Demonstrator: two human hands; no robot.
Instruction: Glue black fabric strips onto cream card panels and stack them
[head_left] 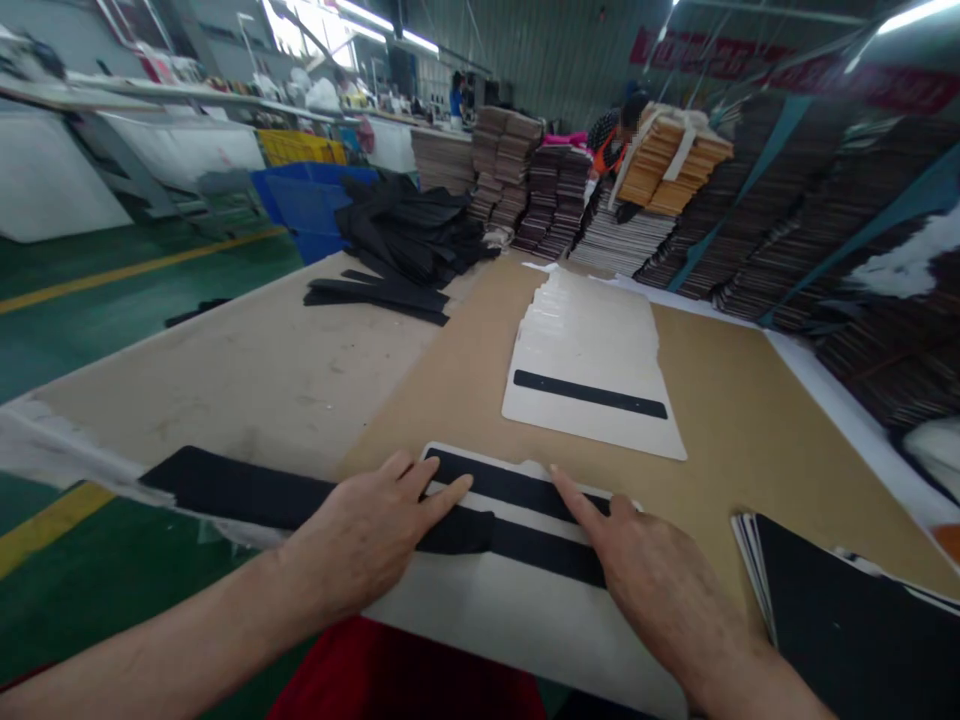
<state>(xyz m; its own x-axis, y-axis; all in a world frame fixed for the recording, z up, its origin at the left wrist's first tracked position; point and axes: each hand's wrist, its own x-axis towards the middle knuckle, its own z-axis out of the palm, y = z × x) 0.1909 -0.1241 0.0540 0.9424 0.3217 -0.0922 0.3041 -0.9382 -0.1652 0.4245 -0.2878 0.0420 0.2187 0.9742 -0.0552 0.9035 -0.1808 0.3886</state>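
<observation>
Pale panel, smooth, stiff-looking, rounded corners, lies at the near edge of the tan board under both hands; use it as landmark. Upper black strip, matte, long, narrow, sits along the panel's far edge. Lower black strip runs roughly parallel across the panel, nearer the person. Left hand: thumb and index spread apart, tips resting on the upper strip's left part. Right hand: index extended onto the same strip's right part, other fingers bent; cannot tell if anything is pinched. Left of the panel, a wide dark band, flat, cloth-like, passes behind the left wrist. Beyond the panel, fanned pale stack, jagged stepped sides, one black strip across its front piece. Right of the panel, dark flat sheets, pale edges. Beyond and left, loose black heap, limp strips tangled.
</observation>
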